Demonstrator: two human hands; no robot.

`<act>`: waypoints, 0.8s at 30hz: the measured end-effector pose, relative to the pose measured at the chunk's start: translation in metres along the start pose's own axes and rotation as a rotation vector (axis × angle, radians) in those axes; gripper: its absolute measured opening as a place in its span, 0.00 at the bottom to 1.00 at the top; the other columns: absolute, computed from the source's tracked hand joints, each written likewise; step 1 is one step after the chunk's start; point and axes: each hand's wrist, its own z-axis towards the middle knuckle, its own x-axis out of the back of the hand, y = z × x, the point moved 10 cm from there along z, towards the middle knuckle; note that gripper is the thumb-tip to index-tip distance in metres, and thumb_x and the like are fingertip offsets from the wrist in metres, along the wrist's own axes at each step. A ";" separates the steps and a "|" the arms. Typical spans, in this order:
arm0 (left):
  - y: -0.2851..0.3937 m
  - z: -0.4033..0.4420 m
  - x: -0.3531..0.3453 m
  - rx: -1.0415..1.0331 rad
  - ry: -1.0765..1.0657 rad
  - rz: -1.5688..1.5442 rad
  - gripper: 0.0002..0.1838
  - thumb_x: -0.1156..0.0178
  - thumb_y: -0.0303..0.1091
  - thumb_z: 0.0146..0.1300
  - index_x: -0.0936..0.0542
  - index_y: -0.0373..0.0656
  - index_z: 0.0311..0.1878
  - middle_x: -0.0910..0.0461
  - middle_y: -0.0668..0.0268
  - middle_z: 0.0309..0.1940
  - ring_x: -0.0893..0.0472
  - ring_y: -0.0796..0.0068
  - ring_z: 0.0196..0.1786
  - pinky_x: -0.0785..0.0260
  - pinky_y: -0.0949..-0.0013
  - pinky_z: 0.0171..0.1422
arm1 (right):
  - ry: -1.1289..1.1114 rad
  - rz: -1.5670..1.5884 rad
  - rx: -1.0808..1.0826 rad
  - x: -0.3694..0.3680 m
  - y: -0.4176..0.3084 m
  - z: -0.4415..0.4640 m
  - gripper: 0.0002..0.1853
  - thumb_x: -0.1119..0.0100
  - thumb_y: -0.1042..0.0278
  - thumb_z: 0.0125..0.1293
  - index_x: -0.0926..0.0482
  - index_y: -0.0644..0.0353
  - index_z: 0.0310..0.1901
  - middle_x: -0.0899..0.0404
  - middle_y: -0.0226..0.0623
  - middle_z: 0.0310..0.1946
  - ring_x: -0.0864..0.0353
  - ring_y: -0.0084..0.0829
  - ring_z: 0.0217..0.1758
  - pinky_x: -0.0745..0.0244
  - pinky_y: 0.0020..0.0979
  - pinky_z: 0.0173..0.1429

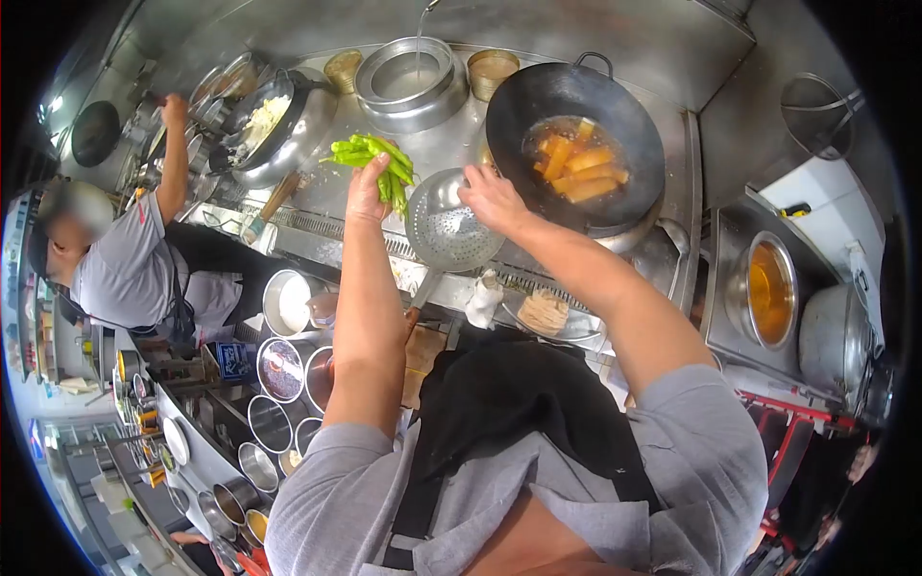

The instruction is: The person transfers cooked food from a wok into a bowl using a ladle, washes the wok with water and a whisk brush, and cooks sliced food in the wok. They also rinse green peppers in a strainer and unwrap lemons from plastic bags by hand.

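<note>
My left hand [368,190] is closed around a bunch of long green peppers [373,158], raised over the steel counter. Just to its right lies a round perforated strainer [451,223], its handle pointing toward me. My right hand [492,197] is at the strainer's upper right edge with its fingers curled; what its fingertips grip is hard to make out. Right of that hand sits a large black wok [634,134] holding brown liquid and several orange-brown pieces [581,165].
Water runs into a steel pot [403,84] at the back. A co-worker [134,259] stands at the left by another wok [259,120]. Metal containers [271,422] line the lower left. A bowl of orange liquid [771,288] is at the right, and a ladle [675,235] lies beside the black wok.
</note>
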 end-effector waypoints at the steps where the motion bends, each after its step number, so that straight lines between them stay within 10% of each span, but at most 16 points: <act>1: 0.005 0.003 -0.001 -0.003 -0.017 0.000 0.20 0.33 0.33 0.60 0.26 0.44 0.54 0.20 0.61 0.42 0.17 0.63 0.40 0.21 0.61 0.38 | -0.016 -0.030 0.032 -0.001 -0.009 -0.009 0.08 0.43 0.66 0.58 0.18 0.58 0.35 0.30 0.42 0.47 0.25 0.44 0.53 0.17 0.39 0.43; 10: -0.021 0.023 -0.006 0.123 -0.122 0.083 0.18 0.35 0.31 0.64 0.28 0.44 0.55 0.21 0.61 0.44 0.18 0.64 0.42 0.22 0.61 0.38 | 0.048 -0.067 -0.424 -0.026 -0.015 -0.072 0.09 0.45 0.72 0.57 0.17 0.56 0.38 0.28 0.48 0.52 0.23 0.50 0.53 0.20 0.46 0.52; 14: -0.025 -0.005 -0.072 0.130 -0.248 0.188 0.19 0.32 0.29 0.62 0.26 0.42 0.54 0.21 0.63 0.44 0.19 0.68 0.42 0.24 0.61 0.43 | 0.337 0.267 -1.089 0.026 0.007 -0.136 0.12 0.42 0.74 0.56 0.18 0.61 0.43 0.24 0.58 0.54 0.18 0.58 0.52 0.22 0.49 0.55; 18: -0.059 -0.079 -0.188 0.177 -0.641 0.490 0.22 0.30 0.26 0.58 0.25 0.38 0.55 0.21 0.64 0.44 0.20 0.72 0.44 0.27 0.66 0.50 | 0.558 1.103 -1.530 0.045 -0.026 -0.232 0.14 0.43 0.72 0.62 0.18 0.65 0.48 0.16 0.50 0.37 0.13 0.44 0.40 0.15 0.44 0.37; 24: -0.172 -0.252 -0.305 0.188 -1.202 0.741 0.29 0.26 0.28 0.56 0.27 0.36 0.59 0.20 0.64 0.49 0.21 0.72 0.50 0.28 0.66 0.58 | 0.983 1.221 -1.465 0.085 -0.098 -0.399 0.15 0.43 0.76 0.61 0.21 0.71 0.49 0.17 0.45 0.37 0.14 0.39 0.32 0.13 0.39 0.30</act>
